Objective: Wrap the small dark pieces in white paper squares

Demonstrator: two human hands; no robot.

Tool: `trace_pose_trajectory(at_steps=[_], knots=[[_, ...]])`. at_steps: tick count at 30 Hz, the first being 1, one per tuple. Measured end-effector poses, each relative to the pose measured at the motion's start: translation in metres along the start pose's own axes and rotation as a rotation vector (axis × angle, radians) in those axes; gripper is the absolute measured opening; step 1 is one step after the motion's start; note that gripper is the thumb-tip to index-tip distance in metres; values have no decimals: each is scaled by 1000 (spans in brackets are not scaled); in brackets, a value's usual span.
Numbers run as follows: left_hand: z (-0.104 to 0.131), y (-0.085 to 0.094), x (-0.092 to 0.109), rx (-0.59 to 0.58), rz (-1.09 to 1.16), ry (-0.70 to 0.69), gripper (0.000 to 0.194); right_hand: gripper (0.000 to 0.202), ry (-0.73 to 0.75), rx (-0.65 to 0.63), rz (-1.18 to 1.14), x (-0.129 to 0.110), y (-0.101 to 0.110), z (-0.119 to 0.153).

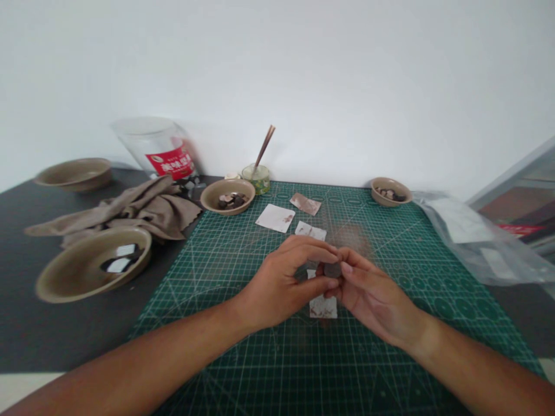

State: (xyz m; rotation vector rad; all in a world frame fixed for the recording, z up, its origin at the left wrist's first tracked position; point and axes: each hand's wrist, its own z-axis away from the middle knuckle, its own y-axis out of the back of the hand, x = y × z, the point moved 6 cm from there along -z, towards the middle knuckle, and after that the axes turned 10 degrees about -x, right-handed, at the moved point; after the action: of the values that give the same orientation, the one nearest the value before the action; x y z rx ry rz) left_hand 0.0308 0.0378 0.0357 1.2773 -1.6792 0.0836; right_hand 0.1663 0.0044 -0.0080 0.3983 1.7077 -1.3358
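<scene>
2 forearms | 2 hands on 1 dark piece | 4 bowls

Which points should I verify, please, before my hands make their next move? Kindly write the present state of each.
1. Small dark piece held by the fingertips of the left hand and right hand: ok.
2. Far side of the piece free of damage: cannot tell, it faces away.
3. Cutting mat clean: not ok, a brown smudge lies beyond the hands.
4. Stained white sheet below the hands fully visible: not ok, they partly cover it.
5. Plastic bag apart from the right hand: ok.
</scene>
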Motion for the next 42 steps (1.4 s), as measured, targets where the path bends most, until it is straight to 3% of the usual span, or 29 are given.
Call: trace_pose_trajectory(at_steps=[42], knots=[[2, -2, -1, 7, 21, 42, 25, 22, -69, -4, -121, 5, 4, -4]])
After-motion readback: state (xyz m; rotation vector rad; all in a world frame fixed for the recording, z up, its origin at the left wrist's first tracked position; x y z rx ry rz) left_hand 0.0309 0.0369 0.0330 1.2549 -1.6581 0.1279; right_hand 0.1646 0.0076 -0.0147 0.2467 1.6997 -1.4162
